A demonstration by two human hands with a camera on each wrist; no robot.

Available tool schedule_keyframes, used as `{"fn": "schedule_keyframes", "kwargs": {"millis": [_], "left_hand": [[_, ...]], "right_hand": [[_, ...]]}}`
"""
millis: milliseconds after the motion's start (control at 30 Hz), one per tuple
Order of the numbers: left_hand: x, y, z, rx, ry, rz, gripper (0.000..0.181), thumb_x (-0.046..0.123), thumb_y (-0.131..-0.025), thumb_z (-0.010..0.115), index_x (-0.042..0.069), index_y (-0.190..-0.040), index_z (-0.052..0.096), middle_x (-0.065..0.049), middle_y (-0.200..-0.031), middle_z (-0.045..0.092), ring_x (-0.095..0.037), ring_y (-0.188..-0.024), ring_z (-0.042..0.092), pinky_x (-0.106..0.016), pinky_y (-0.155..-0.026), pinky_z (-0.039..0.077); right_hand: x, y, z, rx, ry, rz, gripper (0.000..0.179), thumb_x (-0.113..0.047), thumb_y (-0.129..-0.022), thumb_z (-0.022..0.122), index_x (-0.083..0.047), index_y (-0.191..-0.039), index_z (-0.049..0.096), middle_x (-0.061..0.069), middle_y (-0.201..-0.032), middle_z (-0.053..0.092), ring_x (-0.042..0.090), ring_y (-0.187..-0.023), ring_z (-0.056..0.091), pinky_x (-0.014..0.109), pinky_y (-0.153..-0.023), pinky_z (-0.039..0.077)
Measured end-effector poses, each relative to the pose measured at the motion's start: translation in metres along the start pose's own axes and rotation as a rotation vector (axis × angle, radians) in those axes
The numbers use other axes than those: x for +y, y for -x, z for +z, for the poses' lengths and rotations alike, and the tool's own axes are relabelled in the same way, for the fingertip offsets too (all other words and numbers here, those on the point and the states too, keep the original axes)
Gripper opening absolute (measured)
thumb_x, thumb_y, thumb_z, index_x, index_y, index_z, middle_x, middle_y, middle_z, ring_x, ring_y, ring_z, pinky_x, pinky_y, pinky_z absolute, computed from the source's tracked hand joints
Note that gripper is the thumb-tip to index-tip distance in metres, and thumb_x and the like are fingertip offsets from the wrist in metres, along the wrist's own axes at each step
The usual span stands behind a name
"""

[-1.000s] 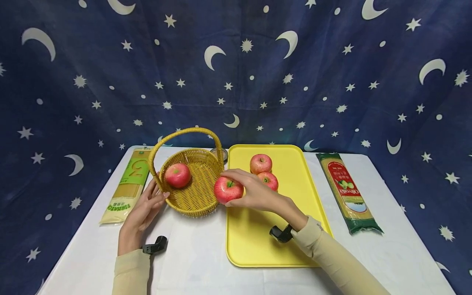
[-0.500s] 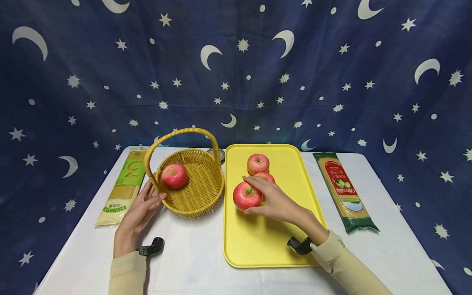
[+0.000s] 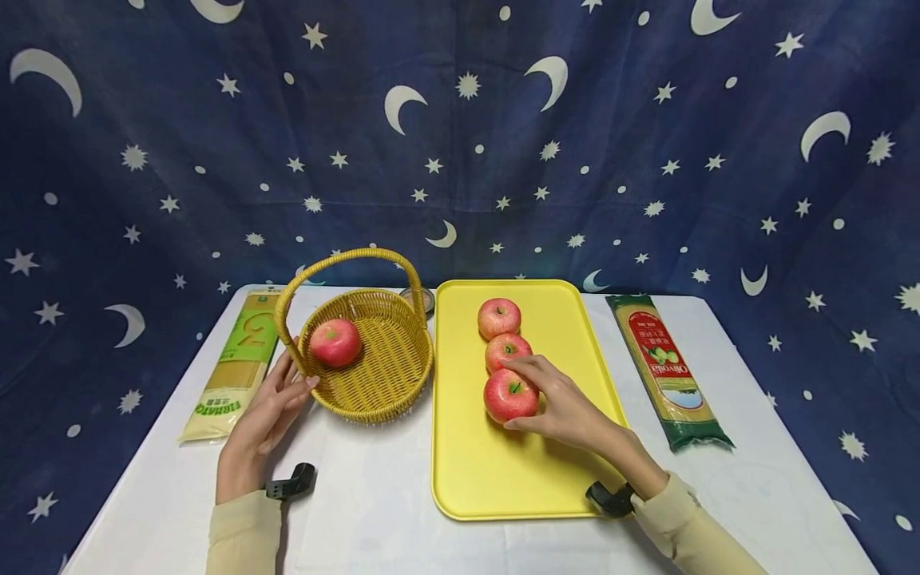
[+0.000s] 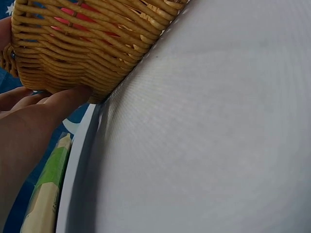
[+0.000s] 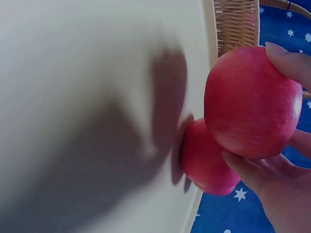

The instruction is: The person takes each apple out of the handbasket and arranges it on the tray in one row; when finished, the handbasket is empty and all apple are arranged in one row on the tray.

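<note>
My right hand (image 3: 557, 403) grips a red apple (image 3: 509, 396) between thumb and fingers. The right wrist view shows this held apple (image 5: 250, 104) raised above the yellow tray (image 3: 467, 479), with a shadow cast below. Two more apples lie on the tray: one (image 3: 499, 318) farther back, another (image 3: 506, 348) just behind the held one. My left hand (image 3: 262, 419) holds the left side of a yellow wicker basket (image 3: 384, 367), thumb at the rim. Up close in the left wrist view, the fingers meet the basket's woven wall (image 4: 73, 58). Inside the basket, at its left, sits one apple (image 3: 335, 343).
A green and yellow pasta packet (image 3: 237, 363) lies left of the basket. Right of the tray is a red and green packet (image 3: 668, 371). A small round object (image 3: 427, 300) sits partly hidden behind the basket. A starry blue cloth (image 3: 467, 160) hangs behind the white table (image 3: 374, 495).
My right hand has carried the apple rightward, from beside the basket's right rim to over the tray. My left hand has stayed at the basket. The view has shifted slightly.
</note>
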State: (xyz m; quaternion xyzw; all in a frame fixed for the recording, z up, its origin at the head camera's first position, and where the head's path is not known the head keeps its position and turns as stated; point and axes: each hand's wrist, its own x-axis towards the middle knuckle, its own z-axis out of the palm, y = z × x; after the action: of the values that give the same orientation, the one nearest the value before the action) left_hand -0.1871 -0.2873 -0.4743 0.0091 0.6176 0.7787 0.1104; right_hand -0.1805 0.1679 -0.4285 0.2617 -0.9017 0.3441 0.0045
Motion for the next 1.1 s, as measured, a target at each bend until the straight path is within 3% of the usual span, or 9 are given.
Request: {"fn": "schedule_keyframes", "kwargs": {"millis": [200, 533, 1100], "left_hand": [[-0.001, -0.001, 0.000, 0.006, 0.011, -0.008, 0.096, 0.002, -0.101, 0.057, 0.023, -0.166, -0.010, -0.006, -0.174, -0.013, -0.032, -0.160, -0.004, -0.017, -0.108, 0.042], [-0.001, -0.001, -0.001, 0.003, 0.005, -0.003, 0.095, 0.001, -0.101, 0.056, 0.023, -0.166, -0.010, -0.007, -0.174, -0.014, -0.033, -0.160, -0.004, -0.017, -0.107, 0.043], [0.001, 0.000, 0.000, 0.011, 0.003, -0.017, 0.096, 0.003, -0.101, 0.057, 0.024, -0.166, -0.010, -0.006, -0.174, -0.012, -0.031, -0.161, -0.002, -0.039, -0.121, 0.021]], "right_hand": [[0.008, 0.004, 0.001, 0.017, 0.003, 0.023, 0.084, -0.022, -0.071, 0.096, -0.012, -0.145, 0.058, 0.006, -0.131, 0.057, 0.024, -0.118, 0.061, 0.050, -0.101, 0.057], [0.016, 0.002, 0.004, 0.012, -0.007, 0.062, 0.082, -0.025, -0.070, 0.096, -0.008, -0.141, 0.059, 0.006, -0.130, 0.056, 0.025, -0.118, 0.060, 0.049, -0.101, 0.057], [0.021, -0.009, 0.010, 0.005, 0.024, 0.081, 0.082, -0.029, -0.072, 0.096, -0.006, -0.142, 0.060, 0.010, -0.125, 0.053, 0.028, -0.114, 0.059, 0.052, -0.101, 0.055]]}}
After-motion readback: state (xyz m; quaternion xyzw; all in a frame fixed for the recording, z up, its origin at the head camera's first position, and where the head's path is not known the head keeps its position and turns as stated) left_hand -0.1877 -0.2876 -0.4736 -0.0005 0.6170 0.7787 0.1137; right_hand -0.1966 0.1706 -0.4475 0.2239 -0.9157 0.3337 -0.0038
